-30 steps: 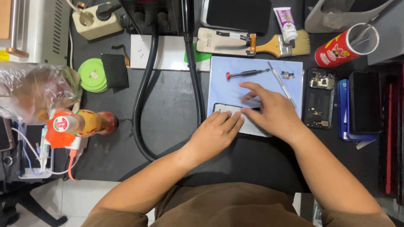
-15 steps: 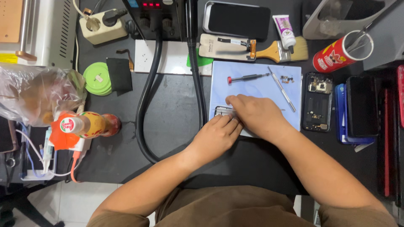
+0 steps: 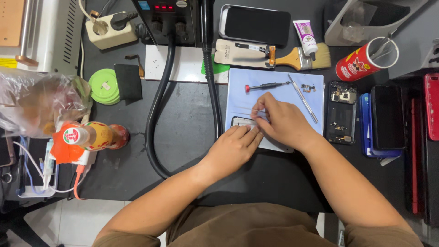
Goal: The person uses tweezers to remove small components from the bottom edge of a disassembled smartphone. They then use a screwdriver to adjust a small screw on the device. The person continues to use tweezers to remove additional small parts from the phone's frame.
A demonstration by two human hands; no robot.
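A small dark phone [image 3: 241,121] lies on a light blue mat [image 3: 279,93] on the black bench. My left hand [image 3: 235,147] rests on the phone's near edge, fingers flat and pressing it down. My right hand [image 3: 284,121] is just right of it, pinching thin metal tweezers [image 3: 249,110] whose tips point left above the phone. Much of the phone is hidden under both hands.
On the mat lie a red-handled screwdriver [image 3: 264,85] and a slim metal tool [image 3: 302,99]. An opened phone frame [image 3: 341,112] and stacked phones [image 3: 386,118] sit to the right. A brush [image 3: 304,57], red can [image 3: 363,64], black hose [image 3: 160,114], green rolls [image 3: 101,87] and bottle [image 3: 93,136] surround the mat.
My right hand has slid from the mat's middle toward the phone, and the tweezers now show at its fingertips. My left hand stays on the phone.
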